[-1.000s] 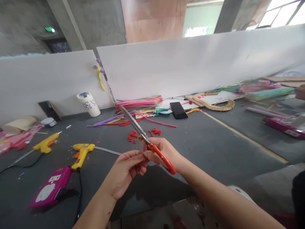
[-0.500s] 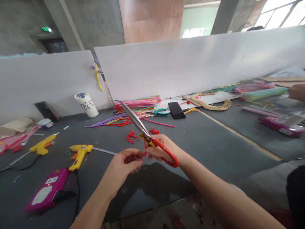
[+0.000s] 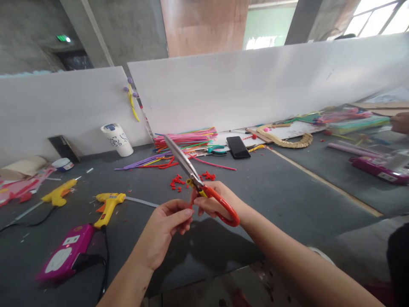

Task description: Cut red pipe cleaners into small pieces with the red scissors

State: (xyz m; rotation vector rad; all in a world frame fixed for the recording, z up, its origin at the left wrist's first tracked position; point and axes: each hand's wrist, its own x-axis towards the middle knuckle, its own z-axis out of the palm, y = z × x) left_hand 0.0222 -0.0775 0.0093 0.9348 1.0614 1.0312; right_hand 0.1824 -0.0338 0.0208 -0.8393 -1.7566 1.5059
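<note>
My right hand [image 3: 212, 200] is closed around scissors [image 3: 181, 157] with red handles. Their blades lie together and point up and to the left. Yellow shows at the pivot. Close by on the left, my left hand [image 3: 172, 219] pinches a small red piece [image 3: 191, 206], seemingly pipe cleaner, between thumb and forefinger. The fingertips of both hands nearly meet around it, and part of it is hidden. Just beyond the hands, short red bits [image 3: 177, 183] lie scattered in two small groups on the dark table [image 3: 303, 204].
Bundled coloured pipe cleaners [image 3: 188, 138] lie by the white panel, near teal-handled pliers [image 3: 217, 149] and a phone [image 3: 238, 147]. On the left are a paper cup [image 3: 119, 143], a yellow glue gun [image 3: 110, 207], and a purple power strip [image 3: 67, 253]. Another person's hand [image 3: 400, 123] is far right.
My left hand has turned slightly, its thumb now pressed over the forefinger on the red piece. The right hand and scissors have barely moved.
</note>
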